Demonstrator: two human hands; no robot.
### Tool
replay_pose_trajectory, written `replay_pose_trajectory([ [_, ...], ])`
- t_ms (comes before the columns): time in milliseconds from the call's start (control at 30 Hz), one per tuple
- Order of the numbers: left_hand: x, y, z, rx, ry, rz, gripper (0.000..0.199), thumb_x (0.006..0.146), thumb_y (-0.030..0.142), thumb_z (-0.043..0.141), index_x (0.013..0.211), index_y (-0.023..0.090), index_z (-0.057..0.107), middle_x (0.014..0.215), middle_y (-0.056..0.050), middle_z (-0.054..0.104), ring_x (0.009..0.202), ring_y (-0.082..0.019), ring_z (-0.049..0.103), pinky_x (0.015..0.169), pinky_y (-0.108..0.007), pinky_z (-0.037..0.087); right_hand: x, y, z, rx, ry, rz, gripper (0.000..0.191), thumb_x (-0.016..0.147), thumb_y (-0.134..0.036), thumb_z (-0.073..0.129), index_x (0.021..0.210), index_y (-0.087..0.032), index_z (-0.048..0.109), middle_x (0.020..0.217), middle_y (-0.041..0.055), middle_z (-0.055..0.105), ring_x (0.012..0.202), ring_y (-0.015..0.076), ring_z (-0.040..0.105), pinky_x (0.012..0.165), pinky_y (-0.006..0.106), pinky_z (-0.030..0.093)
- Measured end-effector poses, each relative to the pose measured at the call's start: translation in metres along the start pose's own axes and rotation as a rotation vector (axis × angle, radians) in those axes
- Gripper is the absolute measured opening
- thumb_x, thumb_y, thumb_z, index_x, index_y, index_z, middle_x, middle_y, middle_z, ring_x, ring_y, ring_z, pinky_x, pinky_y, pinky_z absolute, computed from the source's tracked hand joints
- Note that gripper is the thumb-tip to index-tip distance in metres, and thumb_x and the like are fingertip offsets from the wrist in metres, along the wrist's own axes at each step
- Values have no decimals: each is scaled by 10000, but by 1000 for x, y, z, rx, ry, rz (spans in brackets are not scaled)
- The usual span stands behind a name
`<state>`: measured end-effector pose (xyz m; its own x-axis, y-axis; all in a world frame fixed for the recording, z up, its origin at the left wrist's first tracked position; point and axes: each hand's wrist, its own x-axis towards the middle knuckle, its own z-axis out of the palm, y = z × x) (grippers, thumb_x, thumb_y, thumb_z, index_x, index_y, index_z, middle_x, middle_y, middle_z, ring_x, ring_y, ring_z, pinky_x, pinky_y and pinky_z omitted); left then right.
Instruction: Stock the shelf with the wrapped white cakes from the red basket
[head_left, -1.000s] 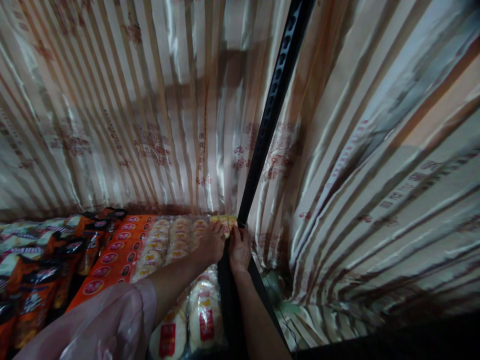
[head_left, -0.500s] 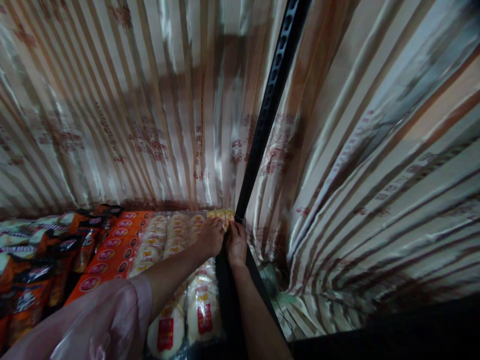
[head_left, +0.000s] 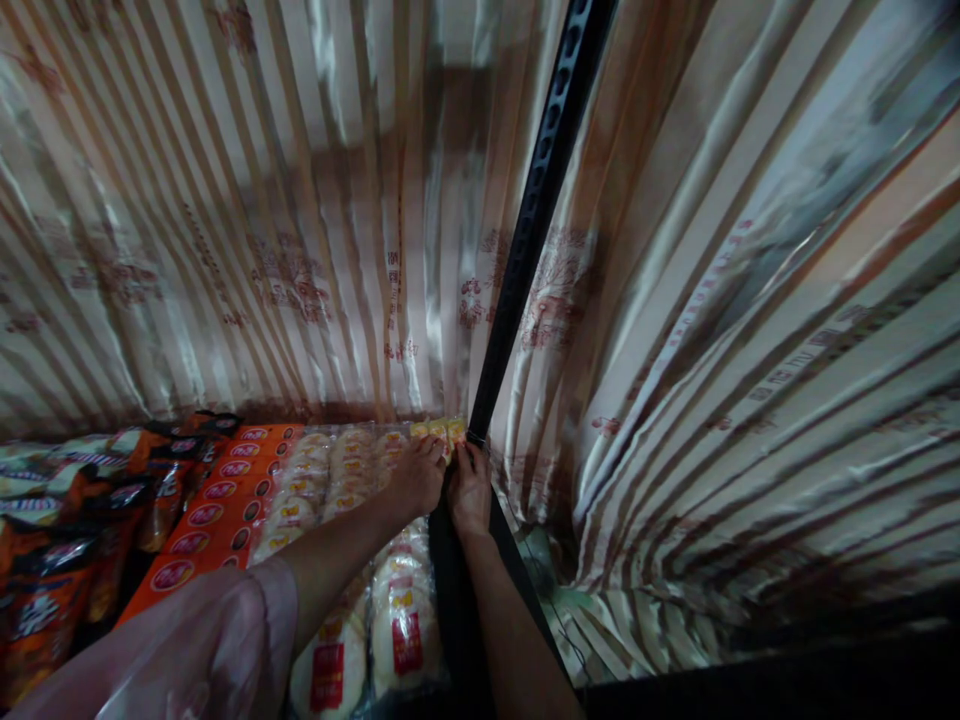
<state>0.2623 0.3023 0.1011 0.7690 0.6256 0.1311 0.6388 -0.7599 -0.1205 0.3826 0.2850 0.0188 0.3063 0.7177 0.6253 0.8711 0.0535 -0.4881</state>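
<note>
Small yellow packets (head_left: pixel 436 429) lie at the back right corner of the shelf, beside rows of clear-wrapped round pastries (head_left: pixel 406 630) with red labels. My left hand (head_left: pixel 417 474) rests over the near side of these packets, its fingers bent and pressed together on them. My right hand (head_left: pixel 471 488) is just to the right, by the foot of the black post, its fingertips closed at the edge of the yellow packets. What lies between the fingertips is too small and dark to make out.
A perforated black post (head_left: pixel 517 270) rises at the shelf corner. Orange boxes (head_left: pixel 206 515) and orange-black snack bags (head_left: pixel 49 600) stand left. Pleated, printed curtains (head_left: pixel 337 200) hang behind and right. A black shelf edge (head_left: pixel 461 610) runs beneath my right forearm.
The view has shifted slightly, so the goods appear a little further left. Both hands stay at the yellow packets with nearly the same pose.
</note>
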Motion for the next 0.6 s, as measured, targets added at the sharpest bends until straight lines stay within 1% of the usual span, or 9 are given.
replay_pose_trajectory([
  [100,0,1,-3,1,-20,-10,370,873,225,390,1138,77,601,1321,-167,485,1242,-277,392,1050,-448,271,1,1,-2,-20,-13,-13,472,777,-67,360,1183,-142,587,1173,138,545,1119,239,452,975,449,398],
  [200,2,2,-6,-12,-27,-30,379,874,233,381,1148,82,595,1312,-169,489,1233,-289,395,1035,-472,288,2,5,0,-17,-14,-35,468,777,-80,367,1188,-148,578,1179,141,540,1117,241,447,955,451,410],
  [267,4,4,-7,-13,-29,-37,376,876,225,373,1137,77,600,1286,-170,509,1208,-283,418,1036,-467,291,3,6,2,5,2,-64,456,783,-97,376,1191,-157,570,1178,138,539,1122,244,446,953,466,408],
  [333,4,7,-7,-10,0,-45,388,888,205,341,1167,72,576,1271,-165,525,1194,-274,434,1036,-463,297,4,6,1,47,29,-98,433,802,-129,377,1189,-161,567,1190,143,532,1126,248,450,949,480,407],
  [400,2,12,-9,-6,9,-70,403,904,181,291,1178,65,564,1294,-170,510,1196,-263,444,1043,-458,292,6,5,-1,105,57,-130,401,831,-179,370,1174,-156,577,1190,147,539,1127,252,462,950,486,404],
  [433,0,15,-11,1,8,-88,418,909,173,267,1192,52,550,1313,-176,494,1207,-268,440,1043,-460,294,7,4,-3,144,68,-148,385,840,-212,378,1156,-145,589,1172,151,553,1110,252,479,944,484,410],
  [467,-4,18,-14,5,3,-78,429,912,174,258,1216,37,527,1326,-179,484,1230,-274,423,1045,-454,295,8,3,-5,189,64,-166,381,844,-235,382,1143,-136,596,1158,154,566,1099,250,494,939,475,418],
  [533,-16,25,-24,7,-22,-68,438,910,172,260,1253,31,492,1351,-164,468,1274,-267,384,1060,-428,292,8,0,-9,266,25,-191,387,843,-253,376,1122,-117,607,1126,157,596,1077,244,521,927,455,436],
  [600,-32,32,-35,-5,-32,-74,440,908,187,276,1272,41,475,1374,-148,452,1305,-254,353,1076,-411,282,6,-4,-13,294,-10,-183,401,832,-258,364,1102,-100,614,1111,163,614,1065,246,538,916,450,446],
])
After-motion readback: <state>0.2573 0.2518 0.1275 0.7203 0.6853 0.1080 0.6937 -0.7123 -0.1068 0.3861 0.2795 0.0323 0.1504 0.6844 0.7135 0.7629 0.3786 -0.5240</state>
